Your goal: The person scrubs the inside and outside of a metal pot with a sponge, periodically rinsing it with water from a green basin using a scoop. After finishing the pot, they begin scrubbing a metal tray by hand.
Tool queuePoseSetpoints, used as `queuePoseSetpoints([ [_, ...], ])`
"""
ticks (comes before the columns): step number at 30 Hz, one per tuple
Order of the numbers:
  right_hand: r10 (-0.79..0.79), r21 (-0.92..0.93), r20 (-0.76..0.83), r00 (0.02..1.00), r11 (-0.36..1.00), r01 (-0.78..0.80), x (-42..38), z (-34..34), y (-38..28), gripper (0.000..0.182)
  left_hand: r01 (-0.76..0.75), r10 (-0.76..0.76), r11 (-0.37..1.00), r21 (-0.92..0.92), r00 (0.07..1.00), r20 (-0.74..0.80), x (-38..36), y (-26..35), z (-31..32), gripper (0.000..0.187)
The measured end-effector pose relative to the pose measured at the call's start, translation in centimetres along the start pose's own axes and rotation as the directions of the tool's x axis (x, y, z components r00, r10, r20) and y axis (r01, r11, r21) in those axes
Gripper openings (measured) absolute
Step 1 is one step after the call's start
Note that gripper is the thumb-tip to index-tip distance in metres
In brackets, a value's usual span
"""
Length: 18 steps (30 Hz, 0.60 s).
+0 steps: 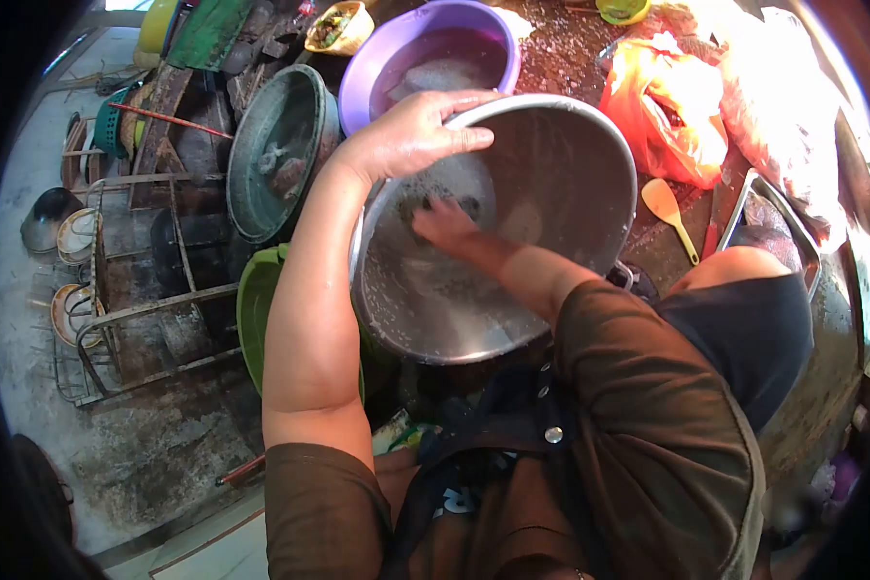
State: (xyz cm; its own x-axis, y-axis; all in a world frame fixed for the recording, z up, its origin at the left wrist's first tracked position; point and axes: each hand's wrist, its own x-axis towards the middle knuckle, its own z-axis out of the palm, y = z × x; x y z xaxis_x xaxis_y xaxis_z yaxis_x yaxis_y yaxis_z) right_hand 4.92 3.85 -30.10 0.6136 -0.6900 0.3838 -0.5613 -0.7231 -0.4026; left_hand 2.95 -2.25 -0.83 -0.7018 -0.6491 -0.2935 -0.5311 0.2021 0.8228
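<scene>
Head view shows a person's left hand (411,137) hooked over the upper left rim of a large metal pot (575,193), fingers outside and thumb along the lip. The pot leans over with its mouth toward the person, above the wet floor (575,48). The right hand (442,224) reaches down inside, against the sudsy bottom; it is blurred, and whether it grips the dark bits beside it cannot be told.

Beyond the pot, toward the floor's far edge, a purple basin (353,95) holds cloudy water. A dark green basin (251,184) sits left of it, tilted, and a lime green tub (253,314) stands near the left forearm. Toward the floor's right edge lie an orange plastic bag (657,106), a yellow-handled spatula (663,205) just nearer, and a metal tray (735,210) beside the person's knee.
</scene>
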Motion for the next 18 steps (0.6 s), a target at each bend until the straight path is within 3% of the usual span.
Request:
queuePoseSetpoints([
  [3,-0.033,0.009,0.043,0.999,0.999,0.033,-1.1,0.3,-0.3,0.023,-0.026,0.026,1.0,-0.006,0.999,-0.027,-0.2,-0.6,-0.1,0.052],
  [5,-0.085,-0.058,-0.01,0.996,0.995,0.084,-0.1,-1.3,0.1,0.023,0.027,-0.025,0.998,0.059,0.999,-0.021,-0.3,0.4,0.0,0.05],
  [6,-0.015,-0.004,-0.152,0.988,1.0,0.014,1.1,-2.6,0.3,0.024,-0.015,0.017,0.999,0.035,0.998,-0.054,-0.1,0.1,0.4,0.048],
  [7,0.056,0.058,-0.287,0.956,0.997,-0.041,3.0,-4.1,0.2,0.025,-0.019,0.021,0.999,0.027,0.998,-0.058,0.3,0.1,0.5,0.048],
  [9,0.34,0.502,-0.523,0.782,0.864,-0.039,7.4,-5.9,1.2,0.024,0.003,-0.003,0.997,0.071,1.0,0.004,1.0,0.0,0.5,0.051],
  [12,0.27,0.353,-0.503,0.821,0.931,-0.091,6.6,-4.7,0.9,0.024,-0.01,0.008,0.997,0.078,0.999,0.032,1.5,0.0,0.4,0.051],
  [14,0.181,0.108,-0.162,0.97,0.98,-0.165,2.4,-3.9,-0.6,0.022,-0.006,0.001,0.997,0.073,0.998,0.061,1.4,0.1,-0.2,0.052],
  [16,0.018,-0.039,-0.014,1.0,0.999,-0.018,-1.6,0.0,-0.2,0.022,-0.033,0.027,0.994,0.108,0.998,0.058,0.9,-0.1,-0.5,0.052],
  [18,0.005,-0.032,0.013,1.0,0.999,-0.004,-1.8,0.4,0.6,0.02,-0.037,0.034,0.993,0.115,0.999,0.025,0.6,-0.4,-0.5,0.052],
])
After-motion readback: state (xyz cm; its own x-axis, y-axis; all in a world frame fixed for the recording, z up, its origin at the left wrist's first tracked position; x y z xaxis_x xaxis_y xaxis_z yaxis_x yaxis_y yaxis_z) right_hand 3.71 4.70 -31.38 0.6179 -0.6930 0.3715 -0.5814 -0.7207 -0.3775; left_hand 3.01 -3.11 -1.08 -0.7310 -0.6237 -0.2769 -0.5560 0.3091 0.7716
